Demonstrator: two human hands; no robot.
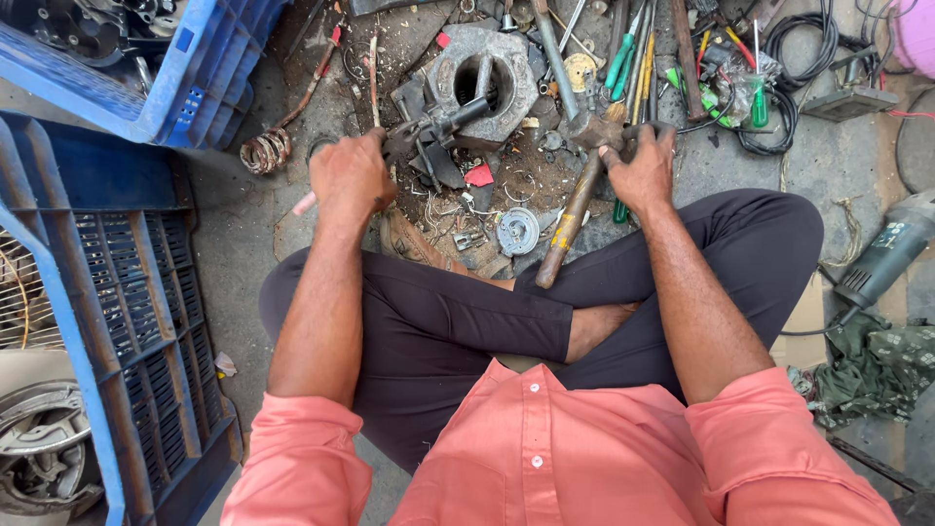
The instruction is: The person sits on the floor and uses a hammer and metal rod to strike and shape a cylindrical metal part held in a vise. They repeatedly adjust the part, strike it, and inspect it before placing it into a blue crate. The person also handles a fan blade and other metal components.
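I sit cross-legged on the ground. My left hand (351,175) is closed around a thin rod-like tool with a pale pink end (304,204), its tip toward a dark metal part (429,131). Just beyond that part lies a grey metal housing with a round bore (506,83). My right hand (643,166) grips the upper shaft of a hammer with a worn wooden handle (568,222), close below its steel head (584,129). The handle slants down toward my knee.
Blue plastic crates stand at the left (107,282) and top left (195,78). Screwdrivers and pliers (633,58), black cables (794,58), a small round disc (517,231) and a coiled spring (265,151) litter the ground. An angle grinder (886,255) lies at the right.
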